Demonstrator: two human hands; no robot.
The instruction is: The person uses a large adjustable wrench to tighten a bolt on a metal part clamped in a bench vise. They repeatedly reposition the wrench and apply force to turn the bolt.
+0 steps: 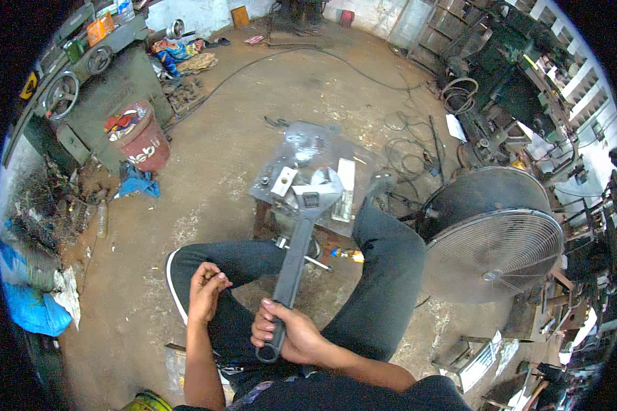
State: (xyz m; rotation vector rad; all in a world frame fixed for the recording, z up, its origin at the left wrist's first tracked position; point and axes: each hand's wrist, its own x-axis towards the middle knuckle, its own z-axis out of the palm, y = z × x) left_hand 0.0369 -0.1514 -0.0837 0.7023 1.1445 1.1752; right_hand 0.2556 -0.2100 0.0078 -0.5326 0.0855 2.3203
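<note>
My right hand [291,334] is wrapped round the lower handle of a large grey adjustable wrench [294,260]. The wrench points away from me, and its jaw end overlaps a low metal-topped stand [308,142] in the view; whether it touches the stand I cannot tell. On that stand lie a small pale block with a hole [283,181] and a long white bar-shaped piece [345,181]. My left hand [208,293] hovers over my left leg, fingers curled in towards the thumb, with nothing visible in them.
A large round fan [492,257] stands at the right beside my knee. A red bucket of rags [142,137] is by a green machine with handwheels [62,96] at the left. Cables [288,51] cross the floor. A small bottle [347,255] lies under the stand's near edge.
</note>
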